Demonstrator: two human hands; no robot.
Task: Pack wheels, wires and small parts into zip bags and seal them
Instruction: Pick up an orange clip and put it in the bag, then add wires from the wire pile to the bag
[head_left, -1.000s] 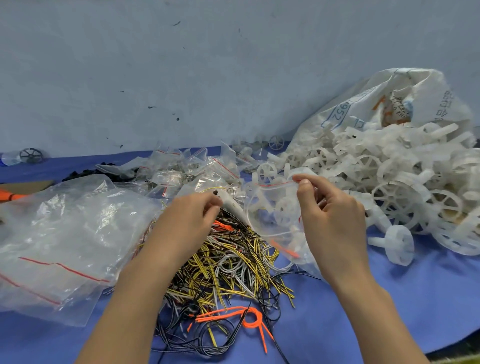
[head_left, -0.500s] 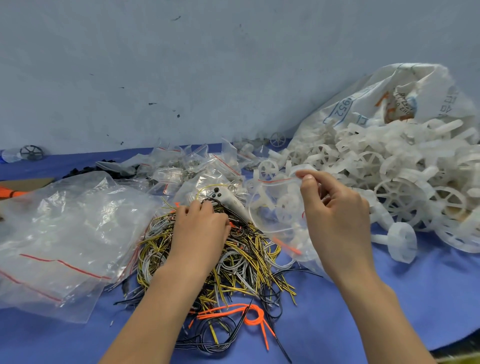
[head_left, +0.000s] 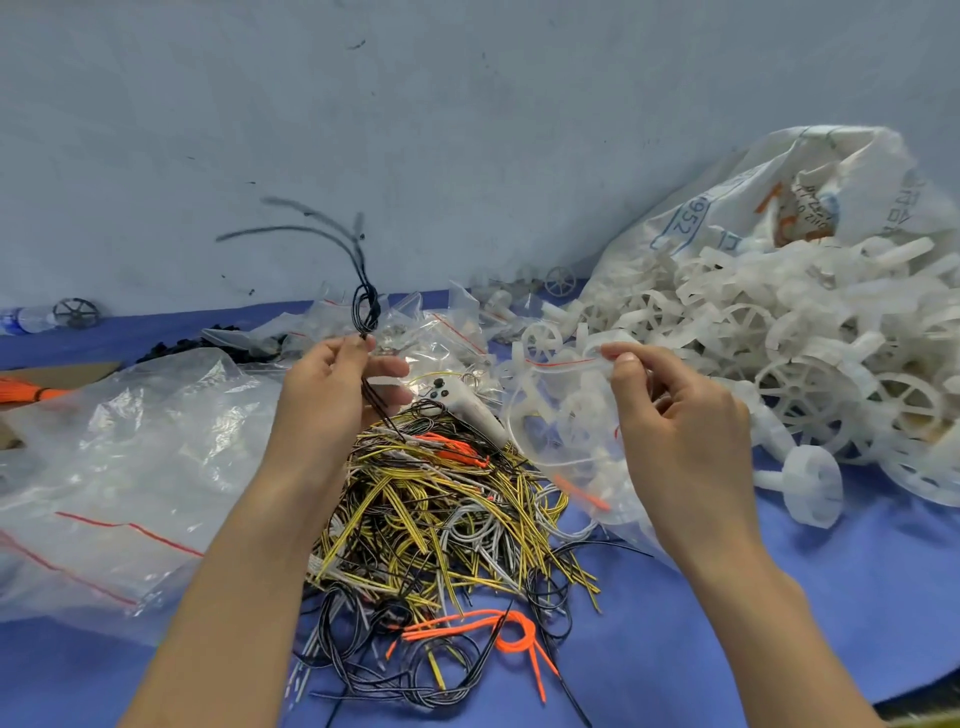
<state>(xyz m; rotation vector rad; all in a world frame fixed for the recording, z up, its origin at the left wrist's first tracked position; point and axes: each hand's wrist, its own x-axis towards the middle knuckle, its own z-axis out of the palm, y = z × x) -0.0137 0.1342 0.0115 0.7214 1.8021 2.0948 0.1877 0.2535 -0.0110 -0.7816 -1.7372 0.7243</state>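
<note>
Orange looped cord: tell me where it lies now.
Head view, bottom centre: the orange looped cord lies on the blue cloth at the wire pile's near edge, between both forearms.

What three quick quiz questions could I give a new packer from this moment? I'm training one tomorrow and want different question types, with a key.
1. True or false: the left hand holds a knotted black wire bundle lifted above the wire pile.
2. What does the right hand pinch?
A. an orange wire
B. the mouth of the zip bag
C. a loose white wheel
3. Fill in: the zip bag already holds white ____.

Key: 1 true; 2 B; 3 wheels
</note>
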